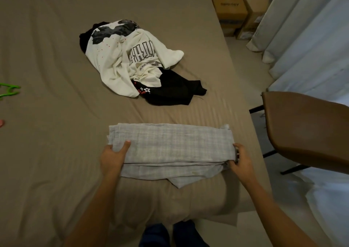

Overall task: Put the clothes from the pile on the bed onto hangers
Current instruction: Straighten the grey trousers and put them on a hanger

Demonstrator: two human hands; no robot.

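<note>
Grey checked cloth (170, 146) in grip of left hand (112, 157) and right hand (240, 159) (clothes pile (120, 61) beyond, green hangers (8, 90) left)

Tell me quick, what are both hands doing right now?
Left hand: holding the left end of the grey garment.
Right hand: holding its right end.

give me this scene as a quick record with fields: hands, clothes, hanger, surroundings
surface: bed, tan sheet
grey garment: folded into a long strip, near the bed's front edge
left hand: grips its left end, thumb on top
right hand: holds its right end
pile: white and black clothes, farther back, apart from the garment
hanger: green, at the left edge of view, untouched
nearby: brown chair on the right; boxes on the floor
</note>
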